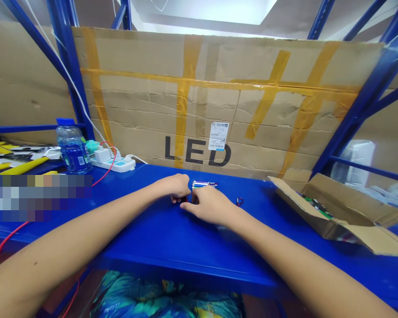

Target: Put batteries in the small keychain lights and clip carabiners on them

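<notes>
Both hands meet over the middle of the blue table. My left hand (179, 187) is closed, its fingers curled down, and a small red bit shows at its fingertips, too small to name. Close against it, my right hand (212, 205) has its fingers bent down and its thumb reaching toward the left hand; what lies under those fingers is hidden. Just behind the right hand lies a row of slim, shiny, coloured metallic sticks (204, 183), partly covered by it. To the right rests a small red and black carabiner-like clip (239, 202), which neither hand touches.
An open cardboard box (338, 221) with green and dark pieces stands at right. On the left are a bottle (72, 148), a white power strip (117, 164), yellow-handled items (24, 167) and a red cable (11, 236). A cardboard sheet (146, 115) backs the blue table (172, 240).
</notes>
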The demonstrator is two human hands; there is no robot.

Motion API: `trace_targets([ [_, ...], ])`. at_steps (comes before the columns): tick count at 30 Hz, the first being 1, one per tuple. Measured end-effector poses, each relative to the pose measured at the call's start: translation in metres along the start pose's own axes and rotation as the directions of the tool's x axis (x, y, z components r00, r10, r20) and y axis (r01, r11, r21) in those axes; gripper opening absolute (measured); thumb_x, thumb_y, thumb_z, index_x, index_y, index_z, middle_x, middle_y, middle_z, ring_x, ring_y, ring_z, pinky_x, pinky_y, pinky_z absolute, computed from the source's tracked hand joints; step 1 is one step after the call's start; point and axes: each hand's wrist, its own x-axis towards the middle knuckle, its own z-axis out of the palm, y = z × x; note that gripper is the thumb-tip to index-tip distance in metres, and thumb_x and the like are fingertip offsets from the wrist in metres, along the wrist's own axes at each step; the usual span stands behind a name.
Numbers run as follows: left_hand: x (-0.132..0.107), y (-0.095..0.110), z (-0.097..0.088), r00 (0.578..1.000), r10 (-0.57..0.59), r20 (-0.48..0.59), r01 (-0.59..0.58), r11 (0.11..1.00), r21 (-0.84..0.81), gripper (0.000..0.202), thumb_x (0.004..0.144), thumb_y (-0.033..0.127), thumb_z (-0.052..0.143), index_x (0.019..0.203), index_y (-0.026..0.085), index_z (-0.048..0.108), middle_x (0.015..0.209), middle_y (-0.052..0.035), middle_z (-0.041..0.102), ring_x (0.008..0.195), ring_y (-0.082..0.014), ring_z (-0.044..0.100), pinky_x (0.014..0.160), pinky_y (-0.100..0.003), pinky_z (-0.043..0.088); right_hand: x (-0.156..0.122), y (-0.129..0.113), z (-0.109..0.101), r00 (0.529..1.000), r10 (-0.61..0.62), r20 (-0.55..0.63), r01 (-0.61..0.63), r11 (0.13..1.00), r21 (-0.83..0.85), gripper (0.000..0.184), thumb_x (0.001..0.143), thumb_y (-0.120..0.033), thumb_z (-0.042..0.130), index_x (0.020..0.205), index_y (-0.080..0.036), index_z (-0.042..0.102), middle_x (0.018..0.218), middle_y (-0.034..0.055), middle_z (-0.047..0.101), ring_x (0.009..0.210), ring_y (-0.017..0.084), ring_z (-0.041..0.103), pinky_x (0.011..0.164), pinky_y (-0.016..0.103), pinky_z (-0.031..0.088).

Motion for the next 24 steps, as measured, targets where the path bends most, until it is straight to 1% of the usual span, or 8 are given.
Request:
trace_targets([
  [5, 0.004, -0.005, -0.004, 0.998, 0.057, -0.017, -0.058, 0.997, -0.055, 0.018, 0.078, 0.018, 0.050, 0.085, 0.009, 0.064, 0.061, -0.0084, 0.067, 0.043, -0.0149, 0.057, 0.047, -0.024, 0.047, 0.000, 0.001, -0.003, 0.995, 0.061, 0.080, -0.060, 0.998, -0.017, 0.016, 0.084, -0.028, 0.053, 0.082, -0.016, 0.063, 0.085, 0.0101, 0.071, 0.065, 0.018, 0.060, 0.053, 0.027, 0.033],
  [8, 0.008, -0.012, -0.007, 0.992, 0.062, -0.109, -0.059, 0.998, 0.036, 0.020, 0.077, 0.018, 0.049, 0.086, 0.009, 0.064, 0.063, -0.0107, 0.068, 0.049, -0.0169, 0.059, 0.049, -0.025, 0.046, 0.002, 0.020, -0.024, 0.980, 0.120, 0.160, -0.122, 0.993, 0.002, 0.013, 0.081, -0.025, 0.054, 0.073, -0.017, 0.059, 0.075, 0.0091, 0.070, 0.059, 0.017, 0.059, 0.051, 0.027, 0.034],
  [10, 0.010, -0.017, -0.008, 0.994, 0.082, -0.068, -0.076, 0.994, 0.076, 0.020, 0.077, 0.020, 0.051, 0.088, 0.010, 0.064, 0.065, -0.0107, 0.068, 0.050, -0.0172, 0.059, 0.050, -0.026, 0.046, 0.005, 0.038, -0.036, 0.965, 0.192, 0.180, -0.209, 0.974, 0.082, 0.010, 0.080, -0.024, 0.054, 0.073, -0.017, 0.056, 0.069, 0.0079, 0.068, 0.055, 0.017, 0.059, 0.049, 0.027, 0.036],
  [12, 0.010, -0.020, -0.009, 0.988, 0.147, 0.046, -0.149, 0.987, 0.060, 0.020, 0.079, 0.023, 0.053, 0.092, 0.012, 0.063, 0.067, -0.0087, 0.068, 0.051, -0.0163, 0.059, 0.051, -0.026, 0.046, 0.009, 0.058, -0.041, 0.977, 0.198, 0.074, -0.211, 0.930, 0.301, 0.002, 0.081, -0.020, 0.049, 0.079, -0.018, 0.050, 0.069, 0.0051, 0.068, 0.052, 0.015, 0.060, 0.049, 0.025, 0.040],
  [15, 0.008, -0.022, -0.011, 0.960, 0.238, 0.145, -0.248, 0.967, 0.052, 0.021, 0.081, 0.030, 0.055, 0.094, 0.015, 0.062, 0.068, -0.0053, 0.067, 0.053, -0.0156, 0.059, 0.052, -0.025, 0.045, 0.015, 0.084, -0.037, 0.975, 0.207, -0.079, -0.142, 0.857, 0.496, 0.014, 0.077, -0.014, 0.049, 0.087, -0.020, 0.042, 0.074, 0.0036, 0.069, 0.053, 0.014, 0.062, 0.047, 0.023, 0.042],
  [18, 0.004, -0.020, -0.013, 0.955, 0.297, 0.017, -0.295, 0.940, 0.172, 0.023, 0.080, 0.038, 0.058, 0.086, 0.016, 0.063, 0.072, -0.0056, 0.067, 0.059, -0.0161, 0.059, 0.055, -0.026, 0.043, 0.017, 0.095, -0.029, 0.972, 0.217, -0.095, -0.138, 0.844, 0.518, 0.017, 0.075, -0.015, 0.052, 0.087, -0.021, 0.041, 0.076, 0.0037, 0.070, 0.054, 0.014, 0.062, 0.044, 0.023, 0.042],
  [21, 0.003, -0.016, -0.010, 0.849, 0.466, -0.251, -0.393, 0.873, 0.290, 0.018, 0.083, 0.032, 0.054, 0.084, 0.017, 0.064, 0.079, -0.0062, 0.067, 0.068, -0.0169, 0.059, 0.061, -0.027, 0.042, 0.013, 0.090, -0.029, 0.980, 0.169, -0.103, -0.110, 0.896, 0.430, 0.010, 0.077, -0.020, 0.054, 0.083, -0.021, 0.045, 0.067, 0.0018, 0.067, 0.053, 0.014, 0.058, 0.045, 0.024, 0.042],
  [24, 0.004, -0.008, 0.003, 0.696, 0.664, -0.273, -0.568, 0.742, 0.355, 0.018, 0.086, 0.021, 0.048, 0.087, 0.016, 0.065, 0.087, -0.0072, 0.067, 0.077, -0.0175, 0.061, 0.069, -0.028, 0.044, 0.004, 0.081, -0.034, 0.985, 0.097, -0.141, -0.040, 0.933, 0.356, 0.010, 0.079, -0.025, 0.056, 0.076, -0.020, 0.048, 0.062, 0.0009, 0.064, 0.056, 0.014, 0.059, 0.049, 0.024, 0.044],
])
